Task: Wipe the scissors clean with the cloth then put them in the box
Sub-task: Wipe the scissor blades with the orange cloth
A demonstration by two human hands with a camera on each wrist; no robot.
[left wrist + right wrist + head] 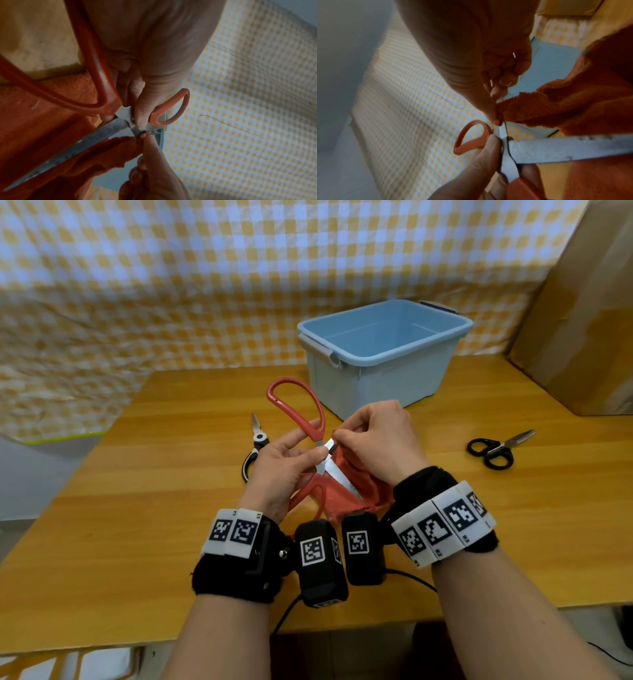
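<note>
Left hand [281,470] grips red scissors [310,436] at the pivot, blades spread, handles pointing away toward the box [383,354]. Right hand [380,436] pinches cloth [346,487] onto one blade by the pivot. Box sits straight ahead, open; left hand carries.

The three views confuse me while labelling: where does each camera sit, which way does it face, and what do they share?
Head: worn on the head, looking forward and down at the table, blue box, both forearms and wrist bands.
Left wrist: along the left hand, gripping the red scissors at the pivot.
Right wrist: along the right hand, pinching the orange cloth at a blade.
Shared: all show scissors, cloth and both hands; wrist views show the checked backdrop.
</note>
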